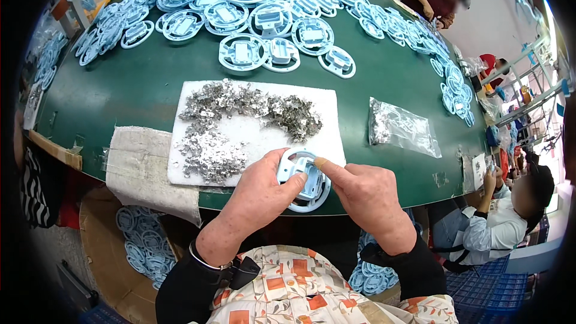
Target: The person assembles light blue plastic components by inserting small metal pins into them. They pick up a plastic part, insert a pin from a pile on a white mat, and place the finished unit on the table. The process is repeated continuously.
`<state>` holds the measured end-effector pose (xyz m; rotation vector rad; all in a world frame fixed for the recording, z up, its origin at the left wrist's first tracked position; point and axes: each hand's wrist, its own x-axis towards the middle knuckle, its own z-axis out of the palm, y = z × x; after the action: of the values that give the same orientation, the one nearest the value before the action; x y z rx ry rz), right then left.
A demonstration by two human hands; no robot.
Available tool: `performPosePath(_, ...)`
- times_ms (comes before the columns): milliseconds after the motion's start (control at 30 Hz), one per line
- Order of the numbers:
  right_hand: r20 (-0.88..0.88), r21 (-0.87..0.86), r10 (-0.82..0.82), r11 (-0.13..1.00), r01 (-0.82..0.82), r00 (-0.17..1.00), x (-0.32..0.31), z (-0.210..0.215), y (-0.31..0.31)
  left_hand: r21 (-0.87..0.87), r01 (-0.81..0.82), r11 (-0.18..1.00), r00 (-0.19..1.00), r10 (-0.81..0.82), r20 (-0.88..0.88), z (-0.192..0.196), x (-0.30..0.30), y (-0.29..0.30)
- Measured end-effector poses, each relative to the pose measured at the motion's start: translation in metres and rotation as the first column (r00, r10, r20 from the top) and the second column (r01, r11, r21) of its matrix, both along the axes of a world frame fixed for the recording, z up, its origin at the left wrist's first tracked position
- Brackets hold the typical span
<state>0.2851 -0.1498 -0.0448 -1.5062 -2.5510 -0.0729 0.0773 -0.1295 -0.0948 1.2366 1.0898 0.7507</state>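
I see left hand (255,191) pinching blue oval part (313,187), axis near-far; right hand (371,197) curled, index at far-right rim, can't tell grip.

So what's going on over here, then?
The person's left hand holds a light-blue oval part while the right hand touches its upper edge with the index finger. Just beyond, small metal pieces lie heaped on a white board; many similar blue parts cover the green table's far side.

Ring part (314,188): smooth plastic. Clips (213,157): shiny metal. Board (329,108): matt, foam-like. Rag (141,159): rough cloth. Bag (411,132): glossy clear plastic. Counter (144,75): smooth.
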Motion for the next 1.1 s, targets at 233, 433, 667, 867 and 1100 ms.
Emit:
performPosePath(233, 0.095, 0.026, 0.018, 0.999, -0.020, 0.995, -0.006, 0.010, 0.003, -0.004, 0.009, 1.000, 1.000, -0.009, -0.015, 0.005, 0.000, 0.001)
performPosePath(433, 0.262, 0.096, 0.091, 0.988, -0.120, 0.961, -0.013, 0.015, 0.007, -0.001, 0.012, 1.000, 1.000, -0.012, -0.016, 0.006, -0.002, 0.000)
performPosePath(667, 0.540, 0.024, 0.220, 0.961, -0.276, 0.812, -0.030, 0.031, 0.021, 0.032, 0.047, 0.998, 0.998, -0.045, -0.041, 0.000, -0.001, 0.001)
performPosePath(867, 0.380, -0.045, 0.214, 0.976, -0.213, 0.900, -0.012, 0.038, 0.029, 0.032, 0.021, 0.999, 1.000, -0.021, 0.006, -0.006, 0.000, 0.002)
performPosePath(1100, -0.440, -0.290, -0.260, 0.947, 0.138, 0.860, 0.011, 0.004, 0.003, -0.039, 0.099, 0.994, 0.946, -0.082, 0.313, -0.017, -0.009, 0.003)
